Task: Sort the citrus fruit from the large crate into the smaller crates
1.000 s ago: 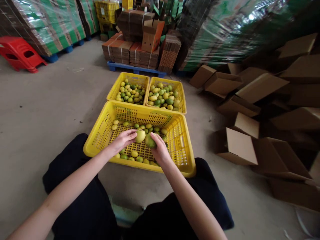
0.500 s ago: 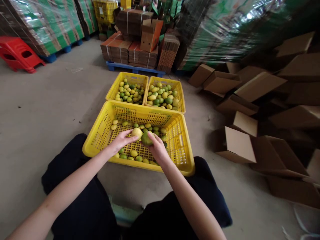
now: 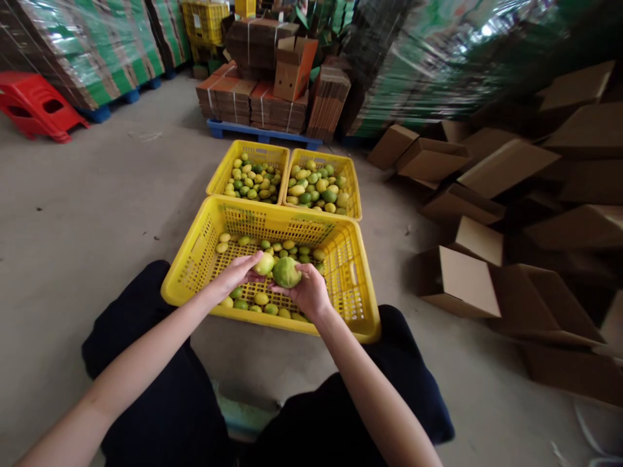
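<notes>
Above the near yellow crate (image 3: 187, 263), my left hand (image 3: 239, 271) holds a yellow-green lemon (image 3: 264, 264) between thumb and fingers. Close beside it, my right hand (image 3: 311, 290) grips a larger green lemon (image 3: 287, 272), its fingers under the fruit. Inside the near crate, several yellow and green lemons (image 3: 261, 298) lie along the front side, with others toward the back and right. Part of the crate's floor is hidden behind my hands.
Two smaller yellow crates (image 3: 287, 185) of lemons stand just beyond. Open cardboard boxes (image 3: 467, 282) are heaped on the right. Flattened cartons (image 3: 277, 107) sit on a blue pallet (image 3: 265, 135) behind. A red stool (image 3: 43, 104) is at the far left.
Both lemons have been turned in my fingers. My right hand has rolled palm-up, showing more of the green lemon. The left-hand lemon now shows a greener side.
</notes>
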A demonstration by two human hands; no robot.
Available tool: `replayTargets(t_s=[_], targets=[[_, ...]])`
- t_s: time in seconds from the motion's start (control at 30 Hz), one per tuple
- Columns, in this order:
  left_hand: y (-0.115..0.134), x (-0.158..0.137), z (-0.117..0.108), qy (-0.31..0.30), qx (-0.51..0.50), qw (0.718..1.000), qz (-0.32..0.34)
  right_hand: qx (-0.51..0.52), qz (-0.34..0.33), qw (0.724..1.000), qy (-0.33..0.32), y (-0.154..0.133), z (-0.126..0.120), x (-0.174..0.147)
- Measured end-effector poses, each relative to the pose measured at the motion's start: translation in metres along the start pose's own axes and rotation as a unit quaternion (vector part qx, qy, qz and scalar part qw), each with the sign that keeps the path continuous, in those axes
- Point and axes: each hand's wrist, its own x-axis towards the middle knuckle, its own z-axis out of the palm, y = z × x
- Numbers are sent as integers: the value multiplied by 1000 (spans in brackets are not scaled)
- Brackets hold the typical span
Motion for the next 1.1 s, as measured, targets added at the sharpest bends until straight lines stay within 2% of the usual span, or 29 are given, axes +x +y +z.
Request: replayTargets(t_s=[0.17, 0.33, 0.47, 0.57, 0.67, 0.77, 0.87, 0.97, 1.1], targets=[[1, -1, 1, 21, 6, 1000, -2, -20, 61, 998, -3, 4, 0, 4], [-2, 0, 0, 13, 15, 1000, 1, -47, 71, 996, 37, 10, -2, 8], [-4, 3, 2, 35, 36, 998, 27, -61, 61, 993, 78, 8, -7, 11], [-4, 5, 5, 55, 77, 991, 98, -77, 7, 991, 107, 3, -9, 11], [-2, 4, 7, 50, 101, 980, 165, -116, -90, 980, 136, -1, -8, 6], [3, 0, 9, 46, 110, 971, 206, -207, -198, 947, 148, -3, -6, 2], [8, -4, 8, 35, 112, 968, 222, -277, -277, 912, 123, -1, -7, 0], [9, -6, 7, 31, 103, 972, 207, -300, -301, 900, 104, 0, -10, 0], [8, -6, 5, 20, 78, 982, 174, -311, -295, 897, 105, 1, -14, 2]])
